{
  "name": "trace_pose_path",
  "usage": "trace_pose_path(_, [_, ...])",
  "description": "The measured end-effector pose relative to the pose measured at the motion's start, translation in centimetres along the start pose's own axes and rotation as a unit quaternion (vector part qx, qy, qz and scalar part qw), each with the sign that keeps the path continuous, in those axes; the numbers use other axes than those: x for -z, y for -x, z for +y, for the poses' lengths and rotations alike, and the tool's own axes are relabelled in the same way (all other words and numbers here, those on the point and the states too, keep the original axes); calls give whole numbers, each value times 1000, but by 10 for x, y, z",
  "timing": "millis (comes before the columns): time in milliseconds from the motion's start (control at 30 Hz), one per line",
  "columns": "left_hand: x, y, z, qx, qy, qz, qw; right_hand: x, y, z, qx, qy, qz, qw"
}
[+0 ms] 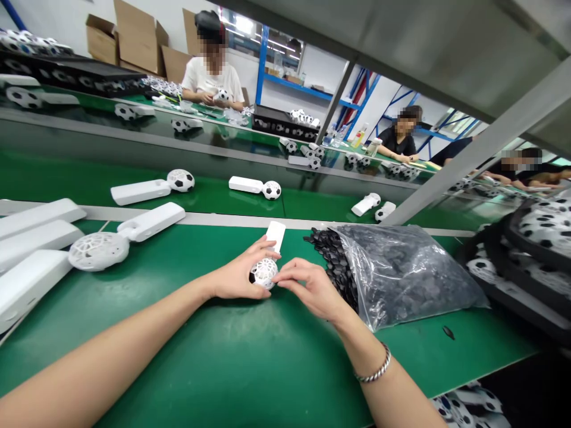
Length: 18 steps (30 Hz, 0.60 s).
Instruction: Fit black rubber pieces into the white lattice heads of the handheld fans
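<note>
My left hand [238, 274] is wrapped around the round head of a white handheld fan [264, 274], thumb below and fingers above. The fan's head has an openwork soccer-ball grille with a black patch at its left, and its flat handle points away from me. At the right side of that head, my right hand [310, 286] has its thumb and fingertips pinched together. Whatever lies between those fingertips is too small to make out. Just right of this hand, small black pieces [332, 255] spill from the mouth of a clear plastic bag [401, 276].
More white fans [100, 249] lie at the left. Beyond a pale rail, a green conveyor belt [205, 205] carries several soccer-ball fans. Stacked black trays [535, 267] of fans stand at the right. One loose black piece [448, 332] rests on the green table [214, 368]. Co-workers sit opposite.
</note>
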State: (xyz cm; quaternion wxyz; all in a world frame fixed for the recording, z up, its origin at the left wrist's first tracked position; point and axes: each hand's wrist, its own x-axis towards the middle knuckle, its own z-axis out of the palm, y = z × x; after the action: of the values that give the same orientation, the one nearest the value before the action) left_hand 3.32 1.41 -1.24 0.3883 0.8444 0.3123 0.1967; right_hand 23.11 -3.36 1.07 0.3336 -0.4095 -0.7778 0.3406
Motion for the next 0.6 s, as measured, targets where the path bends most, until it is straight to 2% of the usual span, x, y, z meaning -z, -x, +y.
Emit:
trace_pose_path(133, [-2, -1, -3, -7, 15, 3, 1000, -16, -1, 3, -16, -67, 41, 997])
trace_pose_path(300, [-4, 0, -3, -10, 31, 5, 999, -26, -6, 16, -103, -181, 88, 974])
trace_pose_path(500, [-7, -2, -1, 9, 61, 16, 998, -29, -6, 24, -171, -240, 76, 953])
trace_pose_path(600, [-7, -4, 1, 9, 67, 18, 998, -32, -6, 24, -183, -260, 58, 946])
